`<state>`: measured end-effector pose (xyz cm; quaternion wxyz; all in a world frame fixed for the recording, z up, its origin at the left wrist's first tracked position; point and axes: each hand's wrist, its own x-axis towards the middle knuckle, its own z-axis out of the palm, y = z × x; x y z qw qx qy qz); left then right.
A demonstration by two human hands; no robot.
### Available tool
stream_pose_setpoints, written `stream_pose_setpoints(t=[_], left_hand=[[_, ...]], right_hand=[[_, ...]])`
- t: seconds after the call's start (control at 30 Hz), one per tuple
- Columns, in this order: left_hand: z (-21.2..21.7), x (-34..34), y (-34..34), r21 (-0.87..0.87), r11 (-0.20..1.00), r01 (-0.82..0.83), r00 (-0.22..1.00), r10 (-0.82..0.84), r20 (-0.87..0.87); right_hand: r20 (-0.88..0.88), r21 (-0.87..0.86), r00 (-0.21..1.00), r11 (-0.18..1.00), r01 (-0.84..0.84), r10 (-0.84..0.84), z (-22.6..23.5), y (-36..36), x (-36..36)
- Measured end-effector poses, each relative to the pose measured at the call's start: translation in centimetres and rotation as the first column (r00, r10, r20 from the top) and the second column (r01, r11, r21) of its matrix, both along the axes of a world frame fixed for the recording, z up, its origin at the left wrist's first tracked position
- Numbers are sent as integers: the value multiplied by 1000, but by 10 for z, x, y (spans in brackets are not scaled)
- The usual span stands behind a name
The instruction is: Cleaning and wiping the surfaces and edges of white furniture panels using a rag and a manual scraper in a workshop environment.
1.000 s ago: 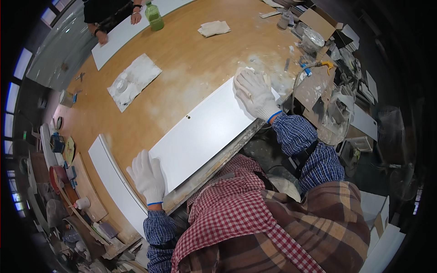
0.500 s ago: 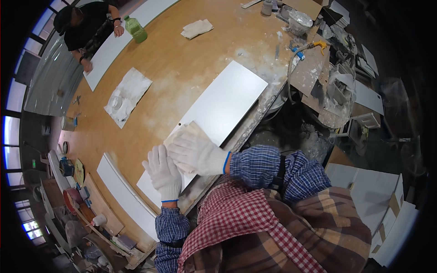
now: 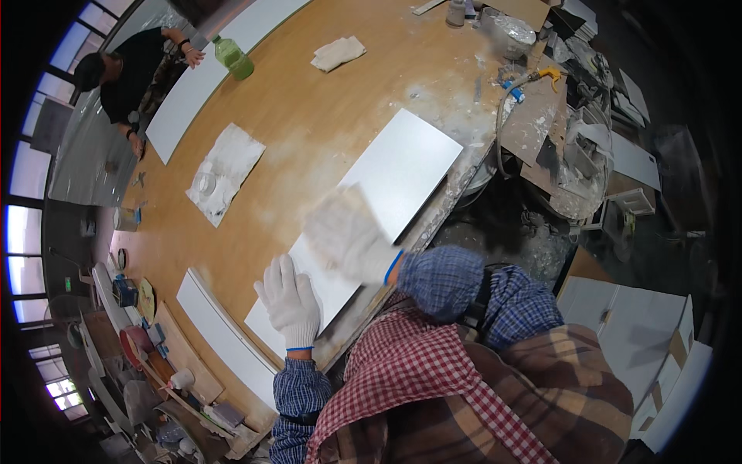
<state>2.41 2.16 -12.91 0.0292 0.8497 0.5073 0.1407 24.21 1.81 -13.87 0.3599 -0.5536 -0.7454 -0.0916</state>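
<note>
A long white panel (image 3: 410, 166) lies across the near edge of the table. My left hand (image 3: 288, 301), in a white knitted glove, rests flat on the panel's near left part with its fingers stretched out. Farther along the panel, my gloved right hand (image 3: 357, 251) presses a cream cloth (image 3: 344, 203) against the white surface. That hand and the cloth are smeared by motion, so the fingers do not show clearly.
On the wooden table (image 3: 301, 116) lie a folded cloth (image 3: 338, 53), a white sheet with a small tub (image 3: 226, 174), and another white strip (image 3: 228, 332). A green bottle (image 3: 234, 59) stands far left near a co-worker (image 3: 131, 77). An air hose gun (image 3: 550, 74) hangs right.
My right hand and the cloth have moved a little up along the panel, away from my left hand. The left hand stays flat on the panel. The view has shifted slightly.
</note>
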Motion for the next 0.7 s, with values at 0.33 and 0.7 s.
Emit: stream_pose_setpoints(t=[0.33, 0.7], left_hand=[[-3, -2, -2, -53, 998, -30, 1000, 29, -10], [-3, -10, -5, -53, 997, -60, 998, 61, 17]], right_hand=[[44, 40, 957, 957, 286, -288, -15, 51, 166], [146, -269, 975, 942, 202, -168, 28, 1, 105]])
